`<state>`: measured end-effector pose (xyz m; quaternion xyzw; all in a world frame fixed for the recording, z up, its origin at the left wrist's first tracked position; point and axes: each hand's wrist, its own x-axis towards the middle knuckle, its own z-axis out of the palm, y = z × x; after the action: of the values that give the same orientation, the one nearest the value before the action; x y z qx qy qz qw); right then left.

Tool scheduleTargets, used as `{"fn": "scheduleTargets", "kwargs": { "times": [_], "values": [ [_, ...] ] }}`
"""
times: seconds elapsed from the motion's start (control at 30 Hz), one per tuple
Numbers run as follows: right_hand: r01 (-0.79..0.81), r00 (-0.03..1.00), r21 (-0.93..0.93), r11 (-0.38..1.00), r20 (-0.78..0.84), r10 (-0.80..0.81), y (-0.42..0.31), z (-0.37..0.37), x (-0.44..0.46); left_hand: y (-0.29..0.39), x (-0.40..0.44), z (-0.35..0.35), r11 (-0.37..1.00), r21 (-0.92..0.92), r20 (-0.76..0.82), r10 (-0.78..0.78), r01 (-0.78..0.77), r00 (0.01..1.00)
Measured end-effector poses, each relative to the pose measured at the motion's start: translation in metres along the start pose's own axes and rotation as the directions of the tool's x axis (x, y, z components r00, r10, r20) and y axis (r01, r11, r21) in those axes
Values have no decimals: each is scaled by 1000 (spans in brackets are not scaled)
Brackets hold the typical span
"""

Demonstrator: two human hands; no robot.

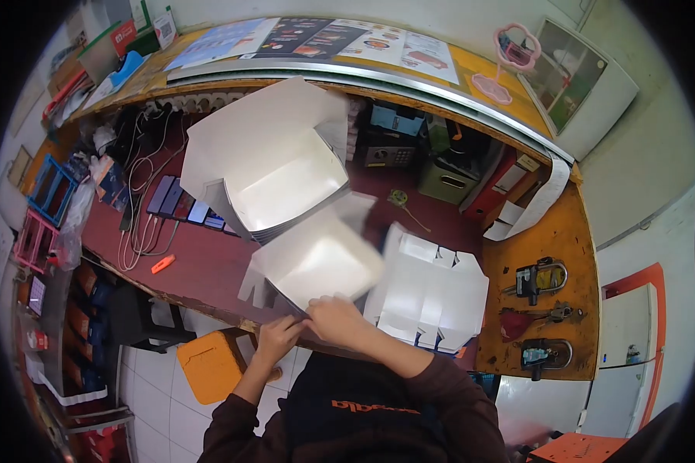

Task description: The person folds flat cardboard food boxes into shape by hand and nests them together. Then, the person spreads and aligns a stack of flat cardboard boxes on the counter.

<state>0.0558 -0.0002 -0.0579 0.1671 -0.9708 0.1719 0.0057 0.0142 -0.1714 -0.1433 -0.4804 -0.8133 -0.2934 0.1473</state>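
A white paper food box [324, 266], partly folded and blurred by motion, sits at the counter's front edge. At its near left corner my left hand [280, 338] pinches the cardboard with bent fingers. Beside it my right hand [336, 319] grips the near wall, fingers curled over the rim. Behind, a nested stack of open white boxes [286, 189] has its lids raised. To the right lies a pile of flat, unfolded white box blanks [428, 289].
Phones [197, 210] and cables lie left on the red counter, with an orange marker [162, 264] nearby. A green tape measure [398, 198] is behind the blanks. Padlocks [540, 279] rest on the right wooden surface. A yellow stool [210, 366] stands below on the left.
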Motion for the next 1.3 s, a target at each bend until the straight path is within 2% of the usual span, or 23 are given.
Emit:
{"fn": "scheduleTargets", "kwargs": {
  "times": [0.1, 0.17, 0.2, 0.23, 0.27, 0.33, 0.43, 0.47, 0.53, 0.63, 0.77, 0.87, 0.93, 1.03, 1.17, 1.23, 1.27, 1.3],
  "values": [
    [-6, 1000, 21, 1000, 25, 6, -1, 5, -3, -6, -7, 5, 999, -12, 6, 33, -33, 999],
    [55, 996, -26, 998, 73, -53, -27, -12, -14, -22, -24, 18, 1000, 9, 97, 20, -21, 995],
    [132, 986, 14, 991, 98, -133, -44, -26, -24, -18, -21, 16, 977, -164, 23, -134, 136, 991],
    [226, 962, 22, 974, 150, -226, -63, -41, -33, -15, -20, 16, 976, -166, 31, -134, 137, 991],
    [212, 965, 187, 959, 115, -235, -74, -47, -41, -13, -19, 15, 980, -153, 15, -125, 126, 992],
    [258, 961, 158, 953, 63, -271, -71, -46, -39, -11, -15, 16, 987, -125, -27, -102, 98, 994],
    [145, 988, 66, 987, 49, -149, -39, -29, -18, -8, -10, 13, 995, -72, -97, -70, 63, 993],
    [145, 988, 67, 987, 46, -148, -26, -21, -12, -5, -11, 12, 999, 20, -74, -29, 30, 997],
    [65, 998, 37, 997, 0, -65, -4, -3, -4, -5, -10, 8, 999, -5, 27, 44, -44, 999],
    [-4, 1000, 51, 999, -8, 4, 11, 6, -6, 9, 6, 0, 998, 35, -2, 60, -60, 998],
    [-64, 997, -19, 998, 33, 65, 5, 22, -8, 4, 3, 5, 996, 21, 11, 84, -84, 996],
    [-93, 995, -99, 991, -33, 90, -1, 32, -9, -1, 4, 4, 995, -39, 21, 98, -97, 995],
    [-137, 990, -166, 977, 18, 142, -7, 29, -7, -3, 4, 1, 992, -44, 106, 120, -116, 987],
    [-179, 976, -186, 966, 89, 198, -17, 24, 0, -8, 1, 4, 991, -82, 112, 116, -107, 987],
    [-221, 962, -193, 956, 119, 247, -15, 36, 11, -7, 1, 5, 992, -81, 93, 105, -98, 990],
    [-248, 922, -2, 969, 306, 237, -7, 36, 19, 1, 4, 5, 994, -57, 13, 91, -90, 996],
    [-250, 923, 1, 968, 302, 237, -7, 37, 22, 0, 0, 7, 994, -55, 17, 95, -93, 995],
    [-220, 964, 31, 975, 159, 213, -7, 38, 25, -2, -8, 13, 994, -49, 8, 99, -99, 995]
  ]
}}
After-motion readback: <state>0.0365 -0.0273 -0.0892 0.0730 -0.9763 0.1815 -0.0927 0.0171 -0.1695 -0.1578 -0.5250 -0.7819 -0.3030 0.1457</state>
